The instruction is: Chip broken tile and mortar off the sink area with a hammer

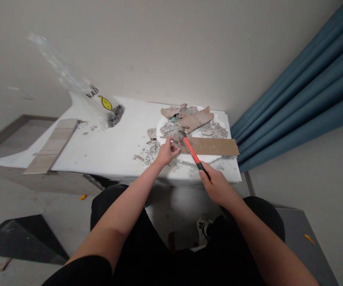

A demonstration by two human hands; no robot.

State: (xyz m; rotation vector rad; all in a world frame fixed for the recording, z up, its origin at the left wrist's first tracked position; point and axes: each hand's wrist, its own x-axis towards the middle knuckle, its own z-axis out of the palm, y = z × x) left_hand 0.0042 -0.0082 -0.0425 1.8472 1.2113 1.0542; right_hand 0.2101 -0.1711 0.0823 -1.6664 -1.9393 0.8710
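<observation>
My right hand (217, 182) is wrapped round the black grip of a hammer (191, 150) with a red shaft. The hammer's head rests low over a brown flat strip (216, 146), by its left end. Close beside the head, my left hand (168, 151) has its fingers pinched together; whatever sits between them is too small to make out. Grey crushed rubble (213, 129) lies around on a round white board (160, 129). Behind the hammer are broken flat brownish slabs (196, 120), stacked unevenly. More crumbs (151, 150) are scattered left of the board.
The white-covered table (105, 153) stands against the wall. On it, a clear plastic bag (95, 105) holds dark grey bits, and a wood-patterned strip (53, 147) lies at the left. Blue curtains (296, 87) hang at the right. Dark sheets (25, 240) lie on the floor.
</observation>
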